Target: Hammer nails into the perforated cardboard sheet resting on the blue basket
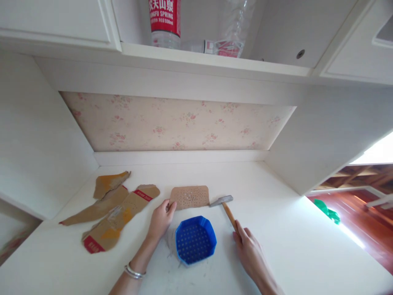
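My left hand (160,219) rests on the white desk, its fingertips pinching the left edge of a small brown cardboard piece (190,197) studded with small nails or holes. My right hand (247,246) lies to the right, fingers closed around the end of the wooden handle of a hammer (225,205); the metal head lies flat on the desk next to the cardboard's right edge. A blue plastic basket (195,239) with a perforated bottom sits between my two hands.
Torn cardboard scraps (112,209) lie on the left of the white desk (276,229). A shelf overhead holds a red-labelled water bottle (165,20) and an empty clear bottle (235,28). A flowered back panel closes the alcove. Wooden floor shows at the right.
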Motion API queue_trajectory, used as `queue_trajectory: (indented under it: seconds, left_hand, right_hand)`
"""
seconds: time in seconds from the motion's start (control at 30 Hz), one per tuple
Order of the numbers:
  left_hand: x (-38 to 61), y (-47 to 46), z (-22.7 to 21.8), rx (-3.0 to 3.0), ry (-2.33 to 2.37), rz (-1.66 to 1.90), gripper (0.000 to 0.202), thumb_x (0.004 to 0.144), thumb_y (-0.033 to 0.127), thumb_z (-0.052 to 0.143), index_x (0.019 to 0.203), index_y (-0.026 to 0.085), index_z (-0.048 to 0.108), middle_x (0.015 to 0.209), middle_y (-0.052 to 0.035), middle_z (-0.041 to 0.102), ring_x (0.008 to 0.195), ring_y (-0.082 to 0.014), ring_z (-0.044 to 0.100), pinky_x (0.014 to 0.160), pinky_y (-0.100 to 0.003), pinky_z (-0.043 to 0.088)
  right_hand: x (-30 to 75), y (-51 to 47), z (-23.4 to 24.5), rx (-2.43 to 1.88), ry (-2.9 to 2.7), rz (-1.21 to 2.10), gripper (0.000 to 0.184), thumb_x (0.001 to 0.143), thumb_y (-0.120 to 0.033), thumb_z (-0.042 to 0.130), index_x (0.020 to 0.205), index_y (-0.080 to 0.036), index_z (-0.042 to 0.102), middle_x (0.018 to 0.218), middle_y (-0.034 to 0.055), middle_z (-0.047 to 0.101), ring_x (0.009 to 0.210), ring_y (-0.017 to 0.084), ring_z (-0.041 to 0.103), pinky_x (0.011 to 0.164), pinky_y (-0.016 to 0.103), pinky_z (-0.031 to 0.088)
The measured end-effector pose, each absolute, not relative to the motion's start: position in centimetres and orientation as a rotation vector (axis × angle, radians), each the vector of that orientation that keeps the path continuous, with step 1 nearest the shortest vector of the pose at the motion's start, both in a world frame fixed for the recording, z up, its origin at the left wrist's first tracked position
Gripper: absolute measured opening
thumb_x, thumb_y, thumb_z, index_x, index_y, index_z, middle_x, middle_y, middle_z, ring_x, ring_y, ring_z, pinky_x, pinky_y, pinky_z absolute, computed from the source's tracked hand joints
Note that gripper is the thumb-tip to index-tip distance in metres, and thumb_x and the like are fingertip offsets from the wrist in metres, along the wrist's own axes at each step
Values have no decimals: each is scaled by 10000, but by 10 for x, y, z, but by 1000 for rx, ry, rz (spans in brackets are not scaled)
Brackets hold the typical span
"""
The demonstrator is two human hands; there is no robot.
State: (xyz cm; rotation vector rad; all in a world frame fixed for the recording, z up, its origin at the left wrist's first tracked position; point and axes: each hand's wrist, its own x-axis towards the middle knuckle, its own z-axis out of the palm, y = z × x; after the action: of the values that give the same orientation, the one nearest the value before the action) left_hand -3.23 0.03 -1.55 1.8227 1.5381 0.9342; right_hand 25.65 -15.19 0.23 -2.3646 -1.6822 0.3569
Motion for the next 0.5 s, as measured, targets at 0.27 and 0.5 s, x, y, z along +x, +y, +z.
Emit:
queue_trajectory:
  seconds: [0.27,0.5]
  left_hand:
    - [-39,3,-20,1904,1557,1067,317,853,453,532,953,173,641,934,-109,693,909,-262,646,847,-383,473]
    - [-42,7,-24,1893,1536,1078,366,885,483,491,1018,168,622,975,-109,700,809,-248,686,748,-380,520]
  right_hand:
    - [253,-147,-3,-2400,-1738,165,415,1006,-201,298,1360,-116,498,1004,119,656,882,288,675,722,354,468]
    - [250,-144,-16,-2360,-1747,39,376,998,-161,315,1300,-105,532,1135,156,610,957,261,642,755,316,479]
